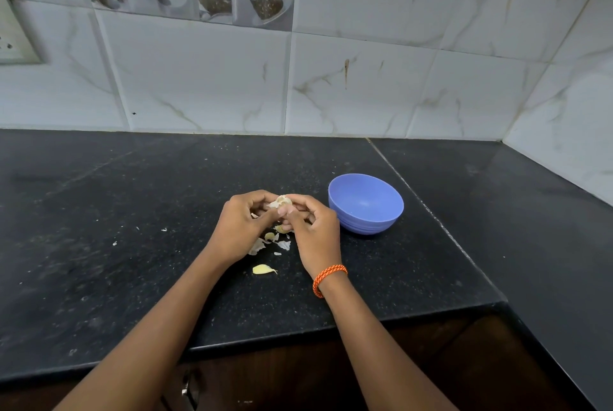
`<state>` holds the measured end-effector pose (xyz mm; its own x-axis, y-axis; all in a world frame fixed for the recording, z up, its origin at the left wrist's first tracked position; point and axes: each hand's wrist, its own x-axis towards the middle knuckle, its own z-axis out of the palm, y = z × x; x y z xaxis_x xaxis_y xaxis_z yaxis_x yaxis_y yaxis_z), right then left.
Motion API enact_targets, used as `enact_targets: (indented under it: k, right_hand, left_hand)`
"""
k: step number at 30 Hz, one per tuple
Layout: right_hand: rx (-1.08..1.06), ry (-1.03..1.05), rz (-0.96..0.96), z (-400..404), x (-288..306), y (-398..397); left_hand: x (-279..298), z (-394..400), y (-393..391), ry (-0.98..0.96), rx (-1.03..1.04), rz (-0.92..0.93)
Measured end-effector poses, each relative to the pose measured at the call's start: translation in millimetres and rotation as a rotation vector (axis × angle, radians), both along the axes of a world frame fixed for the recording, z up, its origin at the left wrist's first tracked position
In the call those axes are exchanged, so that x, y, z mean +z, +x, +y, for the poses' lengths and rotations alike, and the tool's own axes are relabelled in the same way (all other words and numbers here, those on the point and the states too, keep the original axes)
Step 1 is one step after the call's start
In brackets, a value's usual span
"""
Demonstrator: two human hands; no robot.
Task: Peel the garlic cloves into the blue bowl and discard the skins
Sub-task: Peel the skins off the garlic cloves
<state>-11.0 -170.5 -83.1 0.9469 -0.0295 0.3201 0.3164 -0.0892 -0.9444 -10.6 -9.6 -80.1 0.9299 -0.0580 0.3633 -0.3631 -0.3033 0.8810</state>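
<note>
— So where is the garlic?

— Up between both hands, above the tabletop [132,211], just left of the blue bowl [366,203]. The left hand [240,228] and right hand [311,228] each have a narrow grip pinched on the garlic bulb [282,201].

— Which way does it point?

— Its broken, open side faces up toward the camera; I cannot tell its long axis.

— And the count?

— One bowl, upright. One loose clove [263,269] near the front edge, lying roughly left to right, its thin tip to the right. Two more cloves [280,229] sit under the hands, among several white skins [257,247].

— Anything else?

— An orange bracelet [328,279] on the right wrist.
</note>
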Motion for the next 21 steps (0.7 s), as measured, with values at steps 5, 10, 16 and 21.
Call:
enact_targets:
  k: [5, 10, 16, 21]
  right_hand:
    - [-0.020, -0.232, -0.131, -4.0, 0.6, 3.1]
    - [-0.043, -0.314, -0.162, 0.4, -3.3, 6.1]
    - [-0.167, -0.213, -0.145, 13.1, -5.0, 6.6]
    - [-0.162, -0.196, -0.141, 10.4, -7.8, 11.5]
  left_hand:
    - [3.5, 2.4, -0.3, 0.005, 0.012, 0.022]
    - [3.1, -4.0, 0.3, 0.058, -0.019, 0.033]
    - [3.5, -7.3, 0.6, 0.064, 0.013, 0.014]
    - [0.9, -6.4, 0.7, 0.071, -0.010, 0.011]
